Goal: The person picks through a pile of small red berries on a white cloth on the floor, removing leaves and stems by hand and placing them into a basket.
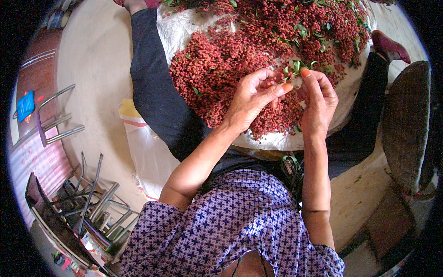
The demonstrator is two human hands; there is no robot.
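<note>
Between my fingers is a small sprig of green leaves (297, 66) with a few red berries on it. My left hand (254, 93) pinches its berry end between thumb and fingers. Thumb and forefinger of my right hand (318, 91) grip the leafy end. Both hands hover over a heap of red berry clusters (211, 65), which look like Sichuan peppercorns. A second, leafier heap of berry clusters (332, 24) lies farther off, to the right. Under the heaps spreads a white plastic sheet (176, 26), lying between my outstretched legs.
A white sack with yellow and red stripes (145, 149) lies on the floor left of my leg. Metal-legged stools (100, 200) crowd the lower left. A dark round-edged object (405, 128) stands near my right leg. One more stool (41, 121) is at far left.
</note>
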